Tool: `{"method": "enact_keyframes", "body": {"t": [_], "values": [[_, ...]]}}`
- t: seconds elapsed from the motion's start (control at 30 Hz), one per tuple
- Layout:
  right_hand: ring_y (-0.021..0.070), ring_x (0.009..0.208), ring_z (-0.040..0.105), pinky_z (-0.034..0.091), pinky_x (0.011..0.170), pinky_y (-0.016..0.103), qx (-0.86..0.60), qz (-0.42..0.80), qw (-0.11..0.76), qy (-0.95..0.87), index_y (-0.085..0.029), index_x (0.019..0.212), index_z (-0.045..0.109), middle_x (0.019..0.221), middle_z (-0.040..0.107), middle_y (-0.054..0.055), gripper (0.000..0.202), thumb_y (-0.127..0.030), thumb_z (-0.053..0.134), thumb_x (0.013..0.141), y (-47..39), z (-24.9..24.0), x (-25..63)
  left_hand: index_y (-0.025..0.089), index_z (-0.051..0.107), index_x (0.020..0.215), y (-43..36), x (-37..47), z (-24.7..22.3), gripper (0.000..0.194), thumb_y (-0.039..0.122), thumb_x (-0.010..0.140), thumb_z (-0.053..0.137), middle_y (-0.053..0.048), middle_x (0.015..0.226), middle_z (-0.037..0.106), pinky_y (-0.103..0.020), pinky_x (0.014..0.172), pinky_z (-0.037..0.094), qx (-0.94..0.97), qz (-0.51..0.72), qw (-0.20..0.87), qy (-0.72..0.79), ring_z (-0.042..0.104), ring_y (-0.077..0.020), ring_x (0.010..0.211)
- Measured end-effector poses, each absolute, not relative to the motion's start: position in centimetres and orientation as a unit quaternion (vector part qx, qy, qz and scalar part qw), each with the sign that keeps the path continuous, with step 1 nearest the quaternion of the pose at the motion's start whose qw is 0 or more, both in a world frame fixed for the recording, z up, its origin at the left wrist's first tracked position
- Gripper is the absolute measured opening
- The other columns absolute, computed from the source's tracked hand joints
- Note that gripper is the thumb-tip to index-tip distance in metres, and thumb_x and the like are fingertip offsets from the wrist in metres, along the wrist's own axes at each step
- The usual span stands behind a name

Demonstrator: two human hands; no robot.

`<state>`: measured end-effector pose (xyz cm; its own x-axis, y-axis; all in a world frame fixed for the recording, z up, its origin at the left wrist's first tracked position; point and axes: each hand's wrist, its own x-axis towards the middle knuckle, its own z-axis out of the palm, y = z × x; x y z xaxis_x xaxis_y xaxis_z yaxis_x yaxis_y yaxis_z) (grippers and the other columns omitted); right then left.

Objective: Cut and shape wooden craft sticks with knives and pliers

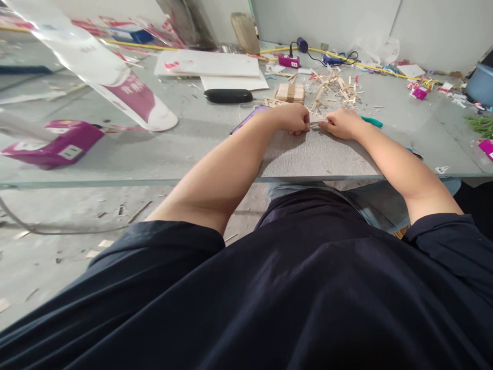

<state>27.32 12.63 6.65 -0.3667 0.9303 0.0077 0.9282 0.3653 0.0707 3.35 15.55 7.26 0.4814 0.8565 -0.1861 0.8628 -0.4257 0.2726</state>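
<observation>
In front of me, low over a grey textured board (311, 156), both hands are close together. A thin wooden craft stick (315, 123) spans the small gap between them. My left hand (293, 119) is closed, pinching the stick's left end. My right hand (342, 123) is closed too, its fingertips at the stick's right end. A teal handle (372, 122) shows beyond my right wrist; the rest of that tool is hidden. Just past my hands sit a banded bundle of craft sticks (290, 93) and a loose pile of sticks (335, 88).
A black oblong case (228, 96) and white boards (208, 64) lie beyond my left arm. Purple boxes (69, 144) and a tall white packet (138, 97) are at the left. A yellow cord (362, 65) runs along the back. A blue tub (480, 85) stands far right.
</observation>
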Motion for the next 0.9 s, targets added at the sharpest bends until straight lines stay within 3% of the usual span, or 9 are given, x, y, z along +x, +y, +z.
{"method": "enact_keyframes", "body": {"t": [0.2,0.47,0.9], "values": [[0.0418,0.139,0.075,0.053,0.110,0.049,0.549,0.017,0.043,0.834,-0.022,0.148,0.084,0.154,0.082,0.021,0.069,-0.061,0.034,0.122,11.9,7.4,27.5,0.025,0.086,0.113,15.3,3.3,7.4,0.038,0.035,0.080,0.073,-0.007,0.082,0.080,-0.039,0.089,0.055,0.840,-0.007,0.176,0.514,0.079,-0.0305,0.093],[0.0445,0.140,0.076,0.054,0.113,0.052,0.542,0.015,0.044,0.839,-0.020,0.150,0.083,0.153,0.082,0.023,0.070,-0.063,0.035,0.122,12.2,7.2,27.7,0.026,0.081,0.101,15.1,3.3,7.6,0.021,0.036,0.083,0.076,-0.005,0.082,0.080,-0.036,0.087,0.052,0.836,-0.009,0.181,0.518,0.078,-0.0272,0.091],[0.0447,0.134,0.078,0.057,0.106,0.052,0.569,0.007,0.049,0.821,-0.020,0.150,0.081,0.152,0.083,0.026,0.076,-0.072,0.035,0.120,12.3,7.0,27.1,0.027,0.085,0.104,16.2,3.0,6.8,0.031,0.044,0.081,0.073,-0.006,0.079,0.079,-0.037,0.087,0.054,0.844,-0.010,0.182,0.505,0.077,-0.0276,0.091]]}}
